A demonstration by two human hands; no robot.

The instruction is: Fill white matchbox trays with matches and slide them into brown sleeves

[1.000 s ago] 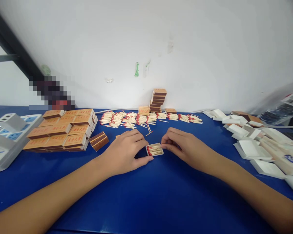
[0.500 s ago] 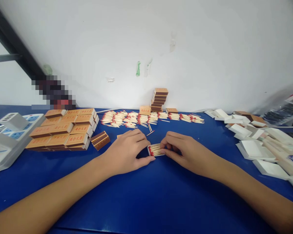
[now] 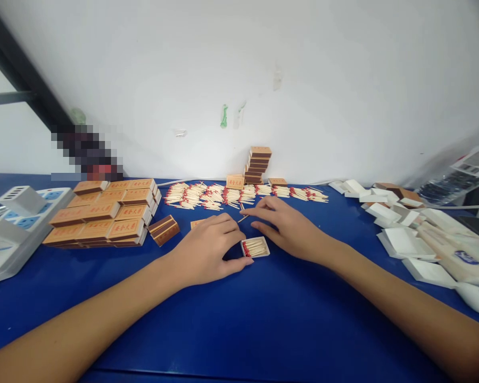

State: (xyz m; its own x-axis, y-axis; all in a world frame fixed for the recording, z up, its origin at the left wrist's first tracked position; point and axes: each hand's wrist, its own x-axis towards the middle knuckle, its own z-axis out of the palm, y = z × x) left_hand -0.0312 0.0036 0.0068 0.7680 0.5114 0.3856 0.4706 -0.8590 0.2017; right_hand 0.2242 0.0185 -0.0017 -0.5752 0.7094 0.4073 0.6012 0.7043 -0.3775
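Observation:
A small white matchbox tray (image 3: 255,247) filled with red-tipped matches lies on the blue table (image 3: 239,319). My left hand (image 3: 207,247) rests beside it, its fingers curled against the tray's left end. My right hand (image 3: 281,223) hovers just behind the tray with fingers stretched out toward a loose match (image 3: 243,218) and the long row of loose matches (image 3: 243,194). It holds nothing.
A block of stacked brown matchboxes (image 3: 104,213) stands at the left, with one loose sleeve (image 3: 163,230) beside it. A power strip (image 3: 11,223) lies far left. A matchbox tower (image 3: 258,165) leans by the wall. White empty trays (image 3: 407,234) are heaped at the right.
My right hand has let go of the tray's right end and moved back and left toward the loose matches, fingers spread. My left hand has stayed at the tray.

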